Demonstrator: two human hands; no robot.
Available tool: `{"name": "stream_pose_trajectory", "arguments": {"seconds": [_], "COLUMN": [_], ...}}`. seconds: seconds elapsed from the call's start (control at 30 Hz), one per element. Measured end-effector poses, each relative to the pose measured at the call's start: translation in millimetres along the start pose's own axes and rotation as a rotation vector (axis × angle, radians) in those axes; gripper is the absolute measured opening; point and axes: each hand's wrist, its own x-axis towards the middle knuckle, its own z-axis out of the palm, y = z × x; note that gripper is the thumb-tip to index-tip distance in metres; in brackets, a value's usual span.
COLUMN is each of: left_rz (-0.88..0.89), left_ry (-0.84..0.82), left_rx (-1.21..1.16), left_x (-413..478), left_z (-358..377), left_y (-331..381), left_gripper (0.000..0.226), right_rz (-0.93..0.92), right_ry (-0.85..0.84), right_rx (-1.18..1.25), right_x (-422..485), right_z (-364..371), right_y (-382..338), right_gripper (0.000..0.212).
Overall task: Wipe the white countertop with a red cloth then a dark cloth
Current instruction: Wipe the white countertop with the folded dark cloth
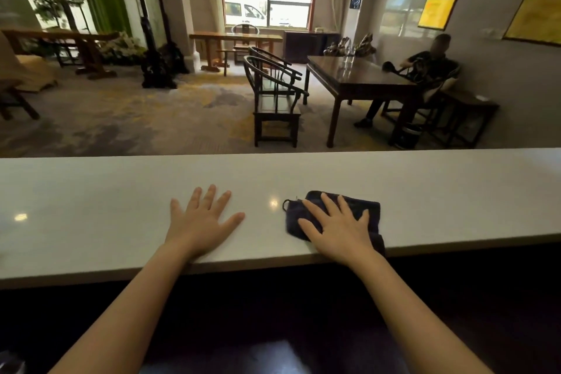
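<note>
A long white countertop (121, 191) runs across the view from left to right. A dark cloth (368, 209) lies on it right of centre, close to the near edge, with a small loop at its left corner. My right hand (337, 228) rests flat on that cloth, fingers spread, pressing it down. My left hand (202, 218) lies flat on the bare counter to the left of the cloth, fingers apart and holding nothing. No red cloth is in view.
Beyond the counter is a carpeted room with dark wooden chairs (273, 94) and a dark table (355, 76). A person (425, 76) sits at that table against the right wall. The space below the counter's near edge is dark.
</note>
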Motion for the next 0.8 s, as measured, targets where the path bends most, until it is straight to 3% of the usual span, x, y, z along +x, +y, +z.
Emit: {"name": "stream_pose_trajectory", "arguments": {"seconds": [0.4,0.57,0.8], "left_rz": [-0.023,-0.006,0.015], "left_ry": [-0.003,0.0,0.012], "left_rx": [0.019,0.007,-0.036], "left_x": [3,3,1], "left_z": [3,4,3], "left_y": [2,-1,-3], "left_gripper": [0.073,0.072,0.074], "right_rz": [-0.111,-0.133,0.135], "right_ry": [-0.073,-0.041,0.038], "right_rx": [0.017,0.025,0.021], "right_x": [70,102,103], "right_z": [9,6,-21], "right_y": [-62,-56,33], "right_gripper": [0.053,0.053,0.052]}}
